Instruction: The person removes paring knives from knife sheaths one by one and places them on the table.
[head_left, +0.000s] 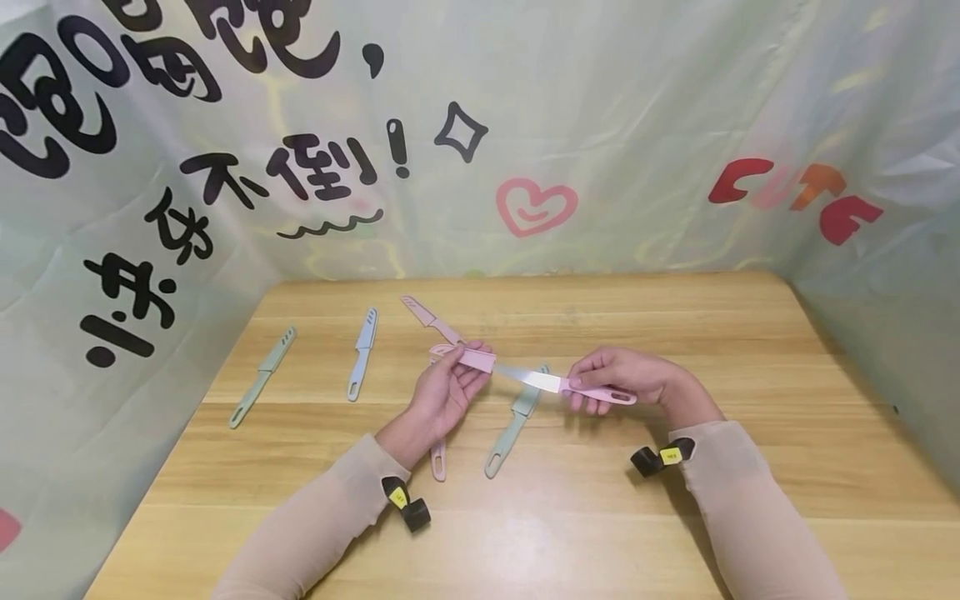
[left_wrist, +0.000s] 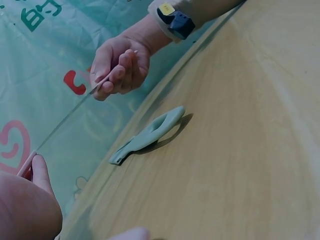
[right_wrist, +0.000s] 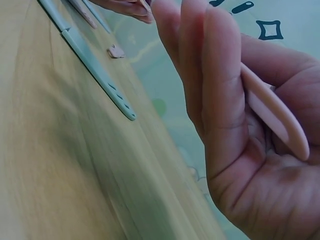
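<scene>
My left hand (head_left: 438,398) pinches a pink knife sheath (head_left: 477,359) between thumb and fingers. By its pink handle, a paring knife (head_left: 609,395) is held in my right hand (head_left: 626,372). Its bare steel blade (head_left: 542,381) points left, the tip at the sheath's mouth; how far it is inside I cannot tell. Below the blade lies a sheathed green knife (head_left: 507,437). A pink knife (head_left: 438,463) is partly hidden under my left hand. Just beyond that hand lies another pink knife (head_left: 422,312) in its sheath. In the right wrist view my curled fingers (right_wrist: 222,85) cover part of the handle.
Farther left on the wooden table (head_left: 585,533) lie a sheathed blue knife (head_left: 364,350) and a second sheathed green knife (head_left: 262,377). A printed cloth backdrop (head_left: 637,108) stands along the back and both sides.
</scene>
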